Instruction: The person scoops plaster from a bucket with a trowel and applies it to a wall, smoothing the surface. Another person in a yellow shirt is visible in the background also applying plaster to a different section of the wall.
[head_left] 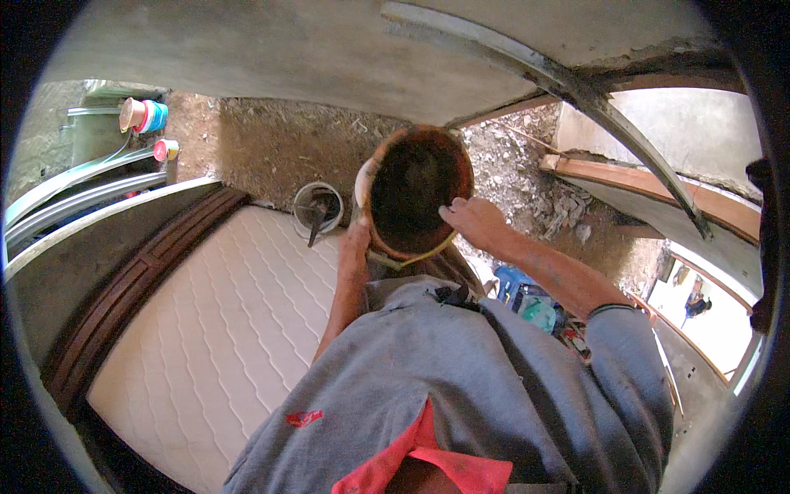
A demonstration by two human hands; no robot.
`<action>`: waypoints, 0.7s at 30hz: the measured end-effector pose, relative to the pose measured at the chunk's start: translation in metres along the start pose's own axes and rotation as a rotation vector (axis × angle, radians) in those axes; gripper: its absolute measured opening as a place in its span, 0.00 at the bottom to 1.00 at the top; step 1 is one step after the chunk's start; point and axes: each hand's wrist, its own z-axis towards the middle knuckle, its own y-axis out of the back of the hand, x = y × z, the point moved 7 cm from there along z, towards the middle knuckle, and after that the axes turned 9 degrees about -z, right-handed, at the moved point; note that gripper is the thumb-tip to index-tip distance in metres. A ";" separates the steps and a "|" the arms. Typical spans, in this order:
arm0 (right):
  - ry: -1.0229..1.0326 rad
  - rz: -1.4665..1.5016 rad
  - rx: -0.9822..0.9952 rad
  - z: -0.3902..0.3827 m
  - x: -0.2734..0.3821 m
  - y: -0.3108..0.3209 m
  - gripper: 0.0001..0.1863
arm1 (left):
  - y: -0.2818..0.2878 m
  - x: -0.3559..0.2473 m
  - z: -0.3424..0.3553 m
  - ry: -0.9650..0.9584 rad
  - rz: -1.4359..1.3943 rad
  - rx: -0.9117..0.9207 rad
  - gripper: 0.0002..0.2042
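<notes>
A stained, whitish bucket (364, 183) with a dark brown inside is tilted in front of my waist. Its yellowish handle (424, 257) hangs along the near side of the rim. My left hand (355, 245) is closed on the bucket's left side, low near my body. Over the right edge, my right hand (479, 222) has its fingers curled at the rim, closed on it. Shadow hides what, if anything, lies in the bucket. Just left stands a smaller pale bucket (298, 206) with a dark, long-handled tool (318, 224) leaning in it.
A white quilted mattress (206, 305) in a dark wooden bed frame (140, 284) lies to my left. Rubble (568, 206) covers ground at the right. A metal bar (568, 82) slants across the upper right. Colourful containers (148, 117) stand far left; blue items (514, 284) sit by my right side.
</notes>
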 end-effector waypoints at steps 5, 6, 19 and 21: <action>-0.057 -0.122 -0.094 -0.036 -0.013 0.038 0.19 | 0.009 -0.006 0.000 0.189 0.032 -0.185 0.16; -0.040 -0.183 -0.146 -0.035 -0.016 0.045 0.19 | 0.006 -0.006 0.001 0.199 -0.026 -0.153 0.16; -0.103 0.155 0.147 0.054 -0.019 -0.061 0.27 | 0.010 0.003 -0.017 0.191 0.010 -0.081 0.16; -0.055 0.201 0.211 0.044 0.000 -0.080 0.29 | 0.005 0.002 -0.024 0.241 -0.117 -0.086 0.16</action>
